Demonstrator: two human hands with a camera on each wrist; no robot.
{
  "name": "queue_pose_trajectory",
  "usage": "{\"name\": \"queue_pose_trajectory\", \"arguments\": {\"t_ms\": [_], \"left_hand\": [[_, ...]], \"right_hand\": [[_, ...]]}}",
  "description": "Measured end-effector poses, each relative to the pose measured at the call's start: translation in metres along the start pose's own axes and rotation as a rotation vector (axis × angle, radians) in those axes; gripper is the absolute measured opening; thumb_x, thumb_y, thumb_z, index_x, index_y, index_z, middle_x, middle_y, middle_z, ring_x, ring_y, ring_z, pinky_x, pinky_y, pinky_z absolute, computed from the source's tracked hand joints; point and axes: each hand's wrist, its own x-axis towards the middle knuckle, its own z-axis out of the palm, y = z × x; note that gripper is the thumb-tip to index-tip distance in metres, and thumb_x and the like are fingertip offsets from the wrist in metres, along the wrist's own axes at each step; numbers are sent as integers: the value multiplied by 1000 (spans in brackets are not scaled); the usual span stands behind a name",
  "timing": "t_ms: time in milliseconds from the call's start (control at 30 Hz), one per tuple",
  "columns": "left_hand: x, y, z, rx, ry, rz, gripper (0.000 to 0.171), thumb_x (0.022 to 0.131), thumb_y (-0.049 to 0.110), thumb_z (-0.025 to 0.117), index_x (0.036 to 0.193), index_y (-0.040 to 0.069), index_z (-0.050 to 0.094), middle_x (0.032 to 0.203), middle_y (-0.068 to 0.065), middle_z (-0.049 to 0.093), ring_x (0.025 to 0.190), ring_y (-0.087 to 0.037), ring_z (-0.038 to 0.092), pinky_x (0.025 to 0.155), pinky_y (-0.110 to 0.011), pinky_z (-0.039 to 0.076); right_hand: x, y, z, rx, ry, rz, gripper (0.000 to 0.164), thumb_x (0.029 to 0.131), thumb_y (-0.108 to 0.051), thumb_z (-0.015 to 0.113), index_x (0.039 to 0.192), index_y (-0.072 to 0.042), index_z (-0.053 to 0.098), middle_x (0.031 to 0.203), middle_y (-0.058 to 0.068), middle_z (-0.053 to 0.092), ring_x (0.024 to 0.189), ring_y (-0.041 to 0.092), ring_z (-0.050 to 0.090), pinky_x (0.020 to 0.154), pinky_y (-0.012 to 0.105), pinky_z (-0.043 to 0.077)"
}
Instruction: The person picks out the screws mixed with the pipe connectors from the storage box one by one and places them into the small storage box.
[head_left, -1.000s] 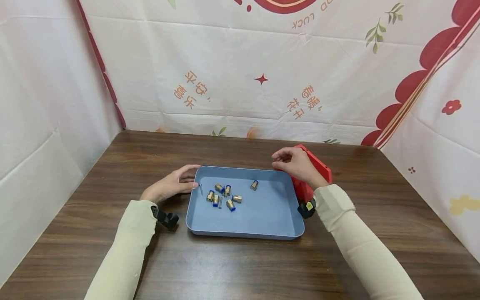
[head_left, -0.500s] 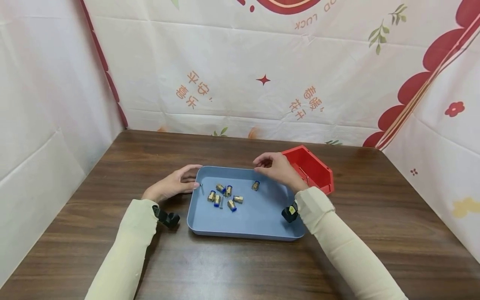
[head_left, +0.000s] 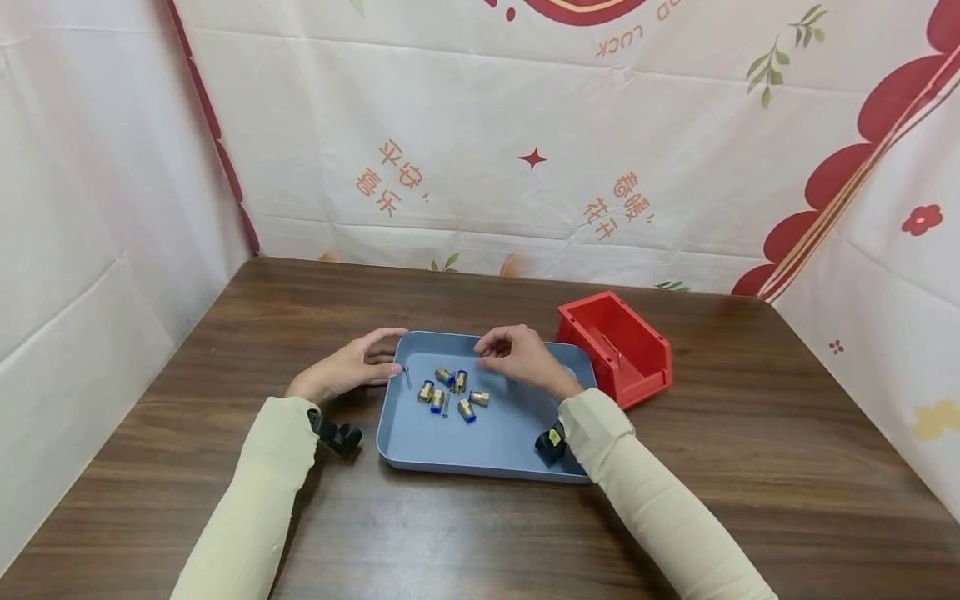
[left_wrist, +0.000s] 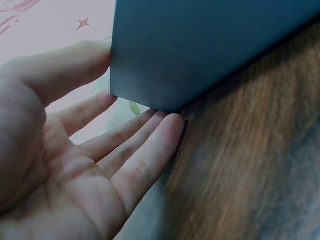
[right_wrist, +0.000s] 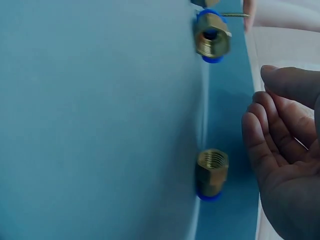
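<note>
Against the left far corner of a blue-grey tray [head_left: 517, 446], my left hand [head_left: 348, 367] rests with nearly straight fingers. In the left wrist view the thumb and fingertips touch the outside of the tray [left_wrist: 165, 55]. My right hand [head_left: 521, 358] hovers over the tray's far side, fingers loosely bent, with nothing visible between them. Several brass push-in fittings [head_left: 467, 410] with blue collars lie in the left half of the tray, among small screws [head_left: 446, 406]. In the right wrist view a lone fitting [right_wrist: 212, 172] lies beside the right hand; the hand hides it from the head view.
A red bin [head_left: 615, 346] stands just right of the tray, with a few thin screws [head_left: 612, 343] inside. The brown wooden table [head_left: 420, 533] extends around both. A white printed cloth [head_left: 480, 125] hangs behind the table.
My right hand has moved left and nearer, from beside the red bin to over the tray, uncovering the bin. The left hand has stayed at the tray's corner.
</note>
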Motion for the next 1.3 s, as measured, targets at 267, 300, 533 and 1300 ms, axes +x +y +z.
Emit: {"name": "queue_pose_trajectory", "arguments": {"t_ms": [267,300,533,1300], "left_hand": [[1,-1,1,38,21,-4,65,94,16,60,149,12,25,146,-23,37,133,-38,40,104,-48,42],[1,-2,1,39,19,-3,66,95,16,60,149,12,25,146,-24,37,133,-38,40,104,-49,42],[2,-3,3,-5,3,-11,67,94,17,61,149,11,24,147,-25,35,133,-39,40,103,-47,43],[2,-3,0,-11,-7,0,66,95,13,58,150,8,21,148,-27,32,134,-42,38,103,-45,44]], "right_hand": [[1,-2,9,3,-41,-25,19,82,-7,74,99,1,71,89,11,69,75,16,56,69,21,49],[2,-2,11,3,-53,-29,19,82,-8,74,99,0,71,89,10,69,74,15,56,69,20,49],[0,-4,17,20,-170,-94,20,81,-9,75,100,-2,71,92,9,70,76,12,59,73,19,53],[0,-8,23,65,-182,-95,9,84,-8,72,91,-3,74,91,10,72,71,10,57,69,20,53]]}}
